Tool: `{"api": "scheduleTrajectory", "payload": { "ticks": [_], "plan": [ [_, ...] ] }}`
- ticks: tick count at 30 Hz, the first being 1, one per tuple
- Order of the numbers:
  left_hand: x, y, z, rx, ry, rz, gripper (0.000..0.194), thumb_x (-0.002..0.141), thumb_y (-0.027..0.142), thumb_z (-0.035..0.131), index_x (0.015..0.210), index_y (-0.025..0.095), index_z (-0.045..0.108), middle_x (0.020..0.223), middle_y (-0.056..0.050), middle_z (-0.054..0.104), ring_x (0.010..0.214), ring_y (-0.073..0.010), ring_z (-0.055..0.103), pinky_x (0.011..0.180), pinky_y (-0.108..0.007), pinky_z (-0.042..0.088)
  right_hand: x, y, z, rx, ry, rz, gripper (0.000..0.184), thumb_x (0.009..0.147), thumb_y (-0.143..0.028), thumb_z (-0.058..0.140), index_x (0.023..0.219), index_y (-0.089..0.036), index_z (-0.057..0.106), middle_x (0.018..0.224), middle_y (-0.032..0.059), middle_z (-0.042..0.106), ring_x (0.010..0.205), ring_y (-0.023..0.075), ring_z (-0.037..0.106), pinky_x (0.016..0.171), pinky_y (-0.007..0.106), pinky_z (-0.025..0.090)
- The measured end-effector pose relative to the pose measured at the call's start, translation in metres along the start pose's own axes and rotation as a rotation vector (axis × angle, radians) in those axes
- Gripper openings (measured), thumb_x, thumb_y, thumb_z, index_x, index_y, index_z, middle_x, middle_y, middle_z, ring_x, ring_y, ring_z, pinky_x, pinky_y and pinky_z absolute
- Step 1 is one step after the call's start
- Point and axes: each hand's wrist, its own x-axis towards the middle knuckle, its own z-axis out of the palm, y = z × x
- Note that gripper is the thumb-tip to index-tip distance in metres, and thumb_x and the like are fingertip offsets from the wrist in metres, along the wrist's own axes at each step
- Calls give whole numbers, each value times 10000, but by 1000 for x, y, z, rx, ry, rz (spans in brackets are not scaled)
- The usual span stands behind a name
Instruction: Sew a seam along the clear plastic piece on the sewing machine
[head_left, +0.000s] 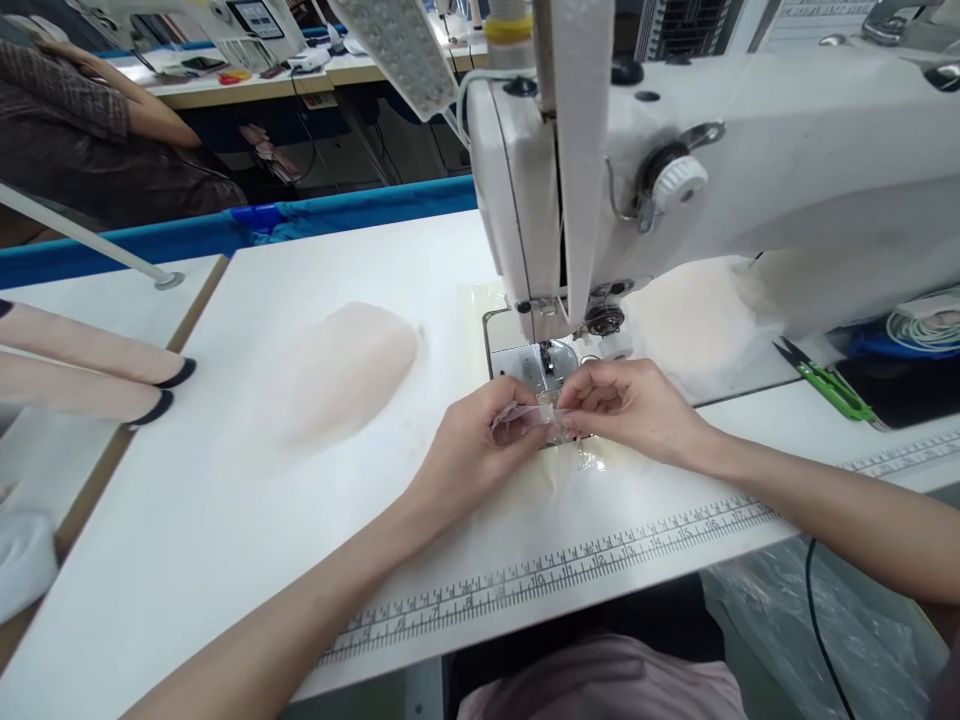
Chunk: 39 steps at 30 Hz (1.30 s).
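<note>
My left hand [487, 435] and my right hand [637, 410] meet just in front of the needle area of a white sewing machine [517, 190]. Between them is a small, sheer whitish strip [517, 412], pinched by the fingertips of both hands. Its exact kind is hard to make out. Behind my fingers are the presser foot [551, 362] and the metal needle plate [514, 362]. Left of my hands, a pale peach sheer fabric piece [356, 365] lies flat on the white table [300, 540]. More pale fabric [690, 315] lies under the machine arm.
Green thread snips [832, 385] rest at the right beside a black flat object [911, 385]. A printed ruler [570, 570] runs along the front edge. Two peach tubes with black ends [90, 345] jut in at left. Another person [97, 140] sits beyond the blue cloth edge [360, 212].
</note>
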Motion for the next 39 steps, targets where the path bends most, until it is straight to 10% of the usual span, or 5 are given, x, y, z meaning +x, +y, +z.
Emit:
{"api": "scheduleTrajectory", "payload": {
  "ticks": [13, 39],
  "plan": [
    [-4, -4, 3, 240, 152, 435, 217, 868, 47, 591, 1016, 181, 675, 755, 18, 553, 635, -65, 547, 525, -165, 444, -5, 8, 3, -379, 118, -466, 105, 845, -93, 603, 836, -189, 645, 753, -32, 672, 672, 75, 628, 603, 177, 530],
    [-4, -3, 6, 195, 198, 385, 108, 883, 114, 612, 924, 188, 679, 824, -9, 642, 700, -83, 611, 595, -188, 492, -5, 11, 4, -466, 125, -572, 124, 884, -122, 558, 923, -204, 641, 796, -14, 692, 690, 82, 643, 615, 183, 546]
  ]
}}
